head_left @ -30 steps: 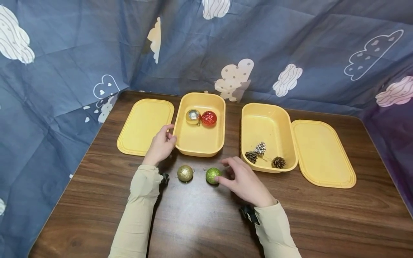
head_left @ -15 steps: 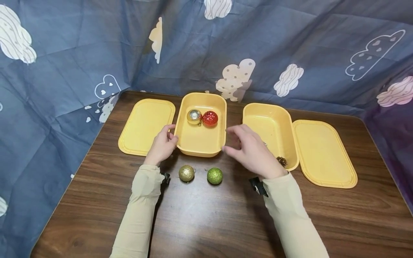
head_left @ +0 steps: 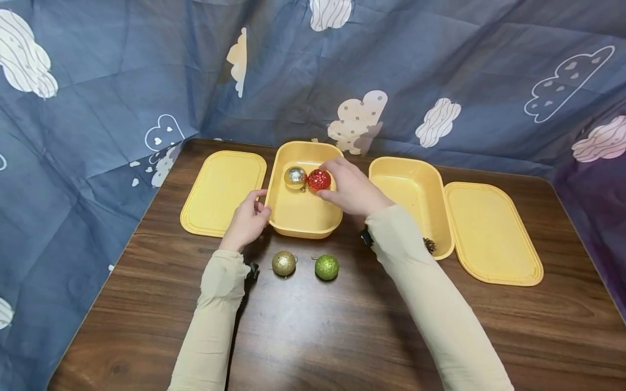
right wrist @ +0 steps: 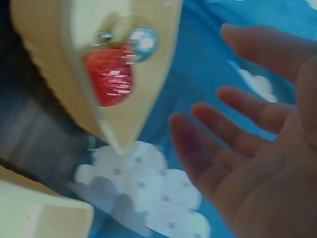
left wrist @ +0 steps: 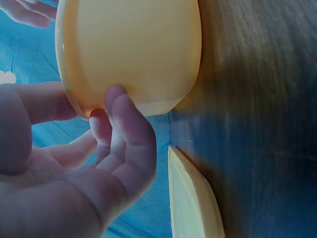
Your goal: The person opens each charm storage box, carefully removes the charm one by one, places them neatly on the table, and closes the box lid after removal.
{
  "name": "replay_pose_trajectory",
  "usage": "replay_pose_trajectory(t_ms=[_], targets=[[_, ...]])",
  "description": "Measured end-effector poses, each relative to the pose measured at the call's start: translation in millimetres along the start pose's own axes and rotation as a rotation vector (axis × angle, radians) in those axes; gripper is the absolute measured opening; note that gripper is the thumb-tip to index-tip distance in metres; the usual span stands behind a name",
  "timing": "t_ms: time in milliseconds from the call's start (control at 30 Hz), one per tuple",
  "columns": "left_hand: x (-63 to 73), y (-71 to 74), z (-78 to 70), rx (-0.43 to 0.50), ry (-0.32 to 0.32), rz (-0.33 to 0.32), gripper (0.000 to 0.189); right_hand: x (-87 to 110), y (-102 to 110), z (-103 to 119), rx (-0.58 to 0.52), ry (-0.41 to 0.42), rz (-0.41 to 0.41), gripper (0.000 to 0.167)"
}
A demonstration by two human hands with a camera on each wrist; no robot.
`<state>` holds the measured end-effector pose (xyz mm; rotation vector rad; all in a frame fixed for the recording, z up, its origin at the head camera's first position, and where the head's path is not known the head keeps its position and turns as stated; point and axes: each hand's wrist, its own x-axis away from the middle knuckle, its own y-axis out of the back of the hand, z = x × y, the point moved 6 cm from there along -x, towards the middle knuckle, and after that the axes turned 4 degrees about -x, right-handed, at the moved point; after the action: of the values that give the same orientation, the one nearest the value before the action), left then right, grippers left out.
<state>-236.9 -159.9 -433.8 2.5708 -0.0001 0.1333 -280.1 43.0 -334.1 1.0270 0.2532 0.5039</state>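
A yellow plastic box (head_left: 300, 216) stands at centre-left on the wooden table in the head view. Inside lie a red glitter Christmas ball (head_left: 319, 180) and a shiny silver-and-gold ball (head_left: 295, 177), side by side. My left hand (head_left: 246, 221) holds the box's left rim between thumb and fingers, as the left wrist view shows. Over the box's right edge, my right hand (head_left: 353, 187) spreads thumb and fingers beside the red ball; the right wrist view shows nothing in its grasp. On the table before the box lie a gold glitter ball (head_left: 283, 263) and a green one (head_left: 326, 267).
A second yellow box (head_left: 406, 190) stands to the right, partly hidden by the right arm, with a pine cone (head_left: 430, 245) showing. One yellow lid (head_left: 224, 193) lies left of the boxes, another lid (head_left: 494, 233) at right. A blue cloud-patterned cloth (head_left: 283, 70) hangs behind.
My right hand has left the green ball, which stays on the table, and moved up and away to the red ball in the left box. My left hand has stayed at the rim.
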Motion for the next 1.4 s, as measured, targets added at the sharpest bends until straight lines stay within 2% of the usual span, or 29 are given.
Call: replay_pose_trajectory(t_ms=[167,300,600,833,1067,1267,1400], targets=[[-0.3,1.2,0.4,-0.006,0.006,0.002,0.047,-25.1,-17.5,-10.3,0.074,-0.009,0.078,0.054],[-0.1,1.1,-0.6,-0.008,0.008,0.001,0.047,-37.3,-25.3,-17.8,0.117,-0.049,0.111,0.059],[0.8,0.5,-2.9,-0.002,0.001,0.001,0.047,-49.9,-42.8,-30.1,0.174,-0.107,0.186,0.071],[0.0,0.7,-2.5,-0.009,-0.006,-0.005,0.047,-53.6,-51.8,-29.8,0.191,-0.067,0.244,0.072],[-0.5,-0.3,-2.0,-0.012,-0.011,-0.01,0.046,-52.2,-55.5,-30.8,0.185,-0.088,0.213,0.067],[0.2,0.1,-1.5,-0.014,-0.012,-0.007,0.047,-48.7,-57.0,-27.9,0.175,-0.098,0.201,0.046],[-0.3,-0.2,-0.4,-0.007,-0.013,-0.006,0.047,-46.1,-58.7,-25.3,0.182,-0.094,0.217,0.043]])
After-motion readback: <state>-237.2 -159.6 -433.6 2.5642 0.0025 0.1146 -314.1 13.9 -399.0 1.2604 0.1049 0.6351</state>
